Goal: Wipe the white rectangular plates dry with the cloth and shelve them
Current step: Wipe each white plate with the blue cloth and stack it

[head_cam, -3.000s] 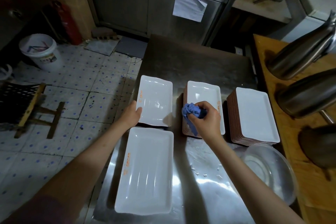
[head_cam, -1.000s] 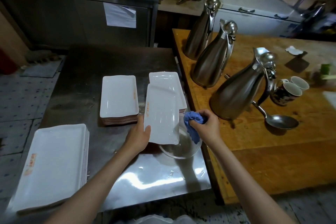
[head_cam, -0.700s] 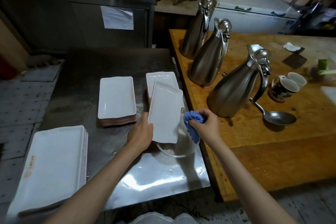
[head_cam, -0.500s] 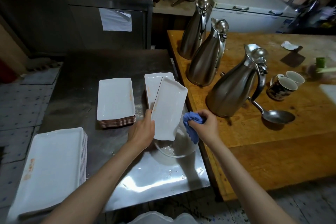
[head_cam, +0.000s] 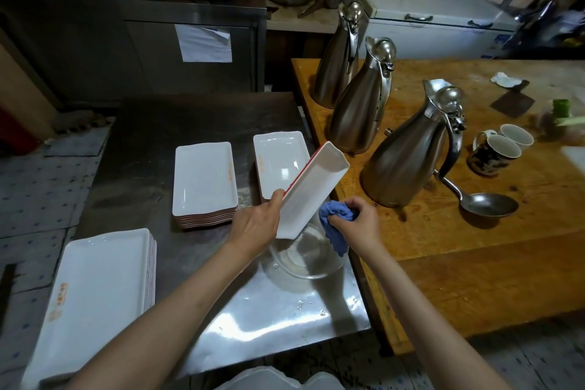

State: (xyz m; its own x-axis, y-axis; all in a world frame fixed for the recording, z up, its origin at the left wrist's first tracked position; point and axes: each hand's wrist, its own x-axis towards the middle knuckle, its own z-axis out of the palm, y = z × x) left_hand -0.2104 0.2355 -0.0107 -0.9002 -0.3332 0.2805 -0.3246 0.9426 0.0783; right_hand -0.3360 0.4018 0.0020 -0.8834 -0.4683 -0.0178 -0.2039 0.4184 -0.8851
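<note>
My left hand [head_cam: 255, 225] grips a white rectangular plate [head_cam: 311, 190] by its long edge and holds it steeply tilted over a clear glass bowl [head_cam: 304, 258]. Its red underside edge shows along the left. My right hand [head_cam: 357, 225] holds a bunched blue cloth [head_cam: 336, 225] just right of the plate's low end. Two stacks of white plates [head_cam: 205, 180] [head_cam: 278, 161] stand behind on the steel table. A stack of larger white plates [head_cam: 95, 288] lies at the front left.
The steel table [head_cam: 278, 313] is wet near its front edge. To the right is a wooden table [head_cam: 474, 263] with three steel jugs [head_cam: 408, 158], a ladle [head_cam: 487, 204] and two mugs [head_cam: 493, 152]. A steel cabinet [head_cam: 158, 51] stands behind.
My left hand has lifted a plate off a stack, carried it over the bowl and tipped it steadily steeper. My right hand with the cloth has stayed beside the bowl.
</note>
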